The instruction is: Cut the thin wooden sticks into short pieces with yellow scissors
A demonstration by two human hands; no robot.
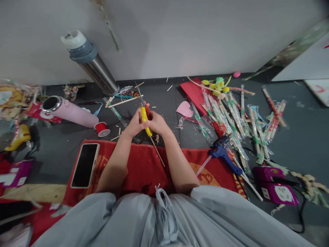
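Hands (135,125) (157,123) closed around a yellow-handled tool (144,116), blade (140,95) slim, metallic; pointing away

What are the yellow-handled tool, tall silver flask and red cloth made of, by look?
Yellow-handled tool: likely plastic handle, smooth and evenly coloured; greyish blade, probably metal.
Tall silver flask: probably steel body, from its long metallic highlights.
Red cloth: seemingly towel-like fabric, matte surface; fibre unclear.

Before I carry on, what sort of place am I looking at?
Probably a handicraft workbench: a blue glue gun lies at the edge of a red towel, many plastic-wrapped sticks are heaped beyond it, and small cut wood pieces litter the dark surface.
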